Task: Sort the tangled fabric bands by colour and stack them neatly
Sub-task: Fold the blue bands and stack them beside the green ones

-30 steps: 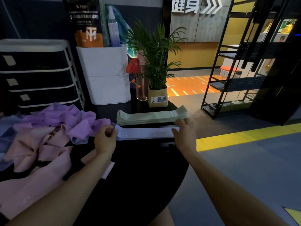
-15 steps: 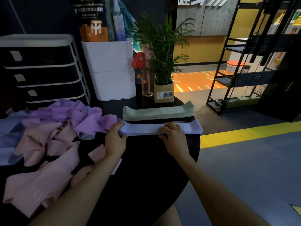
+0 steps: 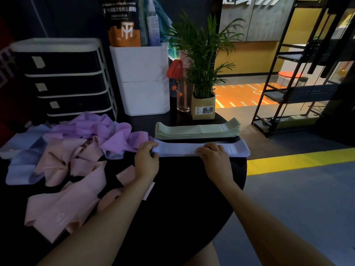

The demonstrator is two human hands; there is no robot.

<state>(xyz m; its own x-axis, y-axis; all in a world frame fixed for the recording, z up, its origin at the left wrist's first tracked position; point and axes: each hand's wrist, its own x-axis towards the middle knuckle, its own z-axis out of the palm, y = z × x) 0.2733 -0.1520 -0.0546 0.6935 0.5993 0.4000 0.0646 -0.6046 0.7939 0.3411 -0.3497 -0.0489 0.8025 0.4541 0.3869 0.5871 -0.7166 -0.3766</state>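
Left hand pinched the lilac band end, grip clamped; right hand pressed it flat, fingers apart, beside green stack

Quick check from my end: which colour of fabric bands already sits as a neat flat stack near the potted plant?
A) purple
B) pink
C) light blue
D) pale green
D: the pale green fabric bands lie squared in a flat stack in front of the potted plant, while the pink bands and purple bands are loose in the tangle at left, and both hands work on one flat light blue band.
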